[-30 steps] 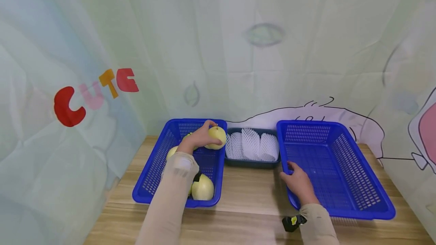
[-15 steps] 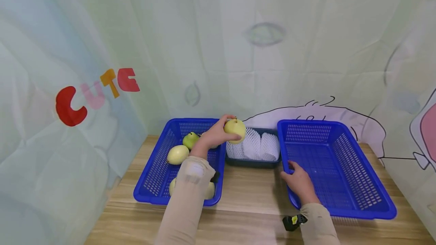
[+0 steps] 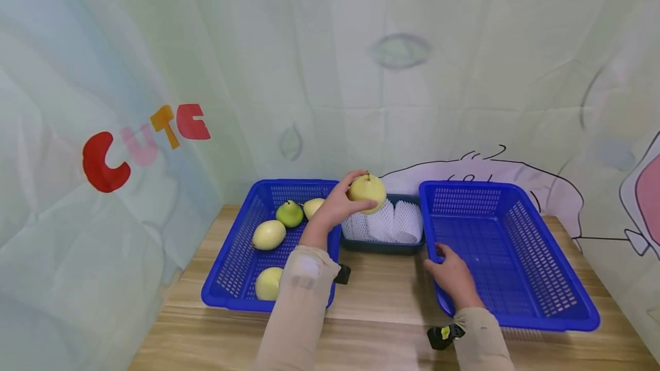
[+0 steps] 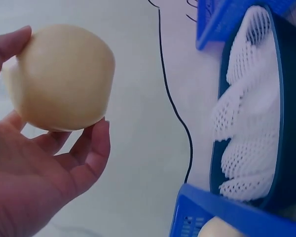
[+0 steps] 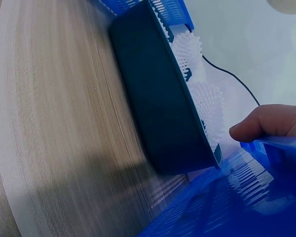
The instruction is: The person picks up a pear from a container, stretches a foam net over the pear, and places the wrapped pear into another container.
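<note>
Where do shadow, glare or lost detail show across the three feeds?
Head: a soft shadow darkens the table left of the right-hand basket; right wrist: broad table shadow, pale glare on the basket; left wrist: the white mesh sleeves look washed out in places.

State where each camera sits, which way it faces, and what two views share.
Head: worn on the head, facing forward and down at the left basket and right basket; left hand, right hand and sleeves show.
Left wrist: worn there, facing the left hand, its pear, a dark tray and foam nets; only that hand shows.
Right wrist: worn there, looking across the table at the tray's side; part of the right hand shows on the right basket.
Shared: both wrist views show the tray and nets.
</note>
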Demonstrator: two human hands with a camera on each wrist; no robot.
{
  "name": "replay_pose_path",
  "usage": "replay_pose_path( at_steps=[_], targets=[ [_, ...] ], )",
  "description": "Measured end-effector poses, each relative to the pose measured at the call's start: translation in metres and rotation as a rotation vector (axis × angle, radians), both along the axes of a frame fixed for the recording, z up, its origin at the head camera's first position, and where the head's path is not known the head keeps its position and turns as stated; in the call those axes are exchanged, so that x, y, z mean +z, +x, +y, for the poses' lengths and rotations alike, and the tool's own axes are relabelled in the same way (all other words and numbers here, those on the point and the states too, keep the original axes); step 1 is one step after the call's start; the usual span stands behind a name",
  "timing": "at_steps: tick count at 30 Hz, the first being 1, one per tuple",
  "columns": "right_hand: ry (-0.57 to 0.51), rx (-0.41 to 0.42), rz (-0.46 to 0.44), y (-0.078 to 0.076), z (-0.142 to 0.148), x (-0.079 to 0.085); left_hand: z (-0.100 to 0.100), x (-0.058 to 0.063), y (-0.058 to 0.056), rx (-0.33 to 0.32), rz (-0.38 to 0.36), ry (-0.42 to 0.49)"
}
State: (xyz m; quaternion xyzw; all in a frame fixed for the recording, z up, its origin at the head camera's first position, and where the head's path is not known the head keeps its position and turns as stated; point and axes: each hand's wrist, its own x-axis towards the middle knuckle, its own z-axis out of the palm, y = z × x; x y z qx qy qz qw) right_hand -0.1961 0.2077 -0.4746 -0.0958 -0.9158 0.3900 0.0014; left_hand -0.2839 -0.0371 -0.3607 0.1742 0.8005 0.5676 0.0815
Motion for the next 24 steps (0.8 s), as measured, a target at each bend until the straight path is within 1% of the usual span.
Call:
replay_pose_path(
  at_steps=[3,8,12,15,19,24],
  targets=[
    [-0.002,-0.002,0.003,0.0,0.0,0.0,0.003,-0.001,0.005,0.013,-0.014,0.043],
    [0.002,0.0,-0.005,0.0,0.0,0.0,0.009,-0.005,0.012,0.011,-0.034,0.102],
    [0.004,0.004,-0.016,0.0,-0.001,0.001,0.016,-0.01,0.016,0.039,-0.034,0.146],
    [0.003,0.002,-0.016,0.0,-0.001,0.001,0.02,-0.012,0.022,0.062,-0.035,0.157],
    [0.002,-0.001,-0.017,0.001,-0.001,0.001,0.024,-0.016,0.027,0.073,-0.053,0.175],
    [-0.002,0.002,-0.027,0.0,0.0,0.003,0.029,-0.023,0.032,0.089,-0.063,0.205]
  ],
)
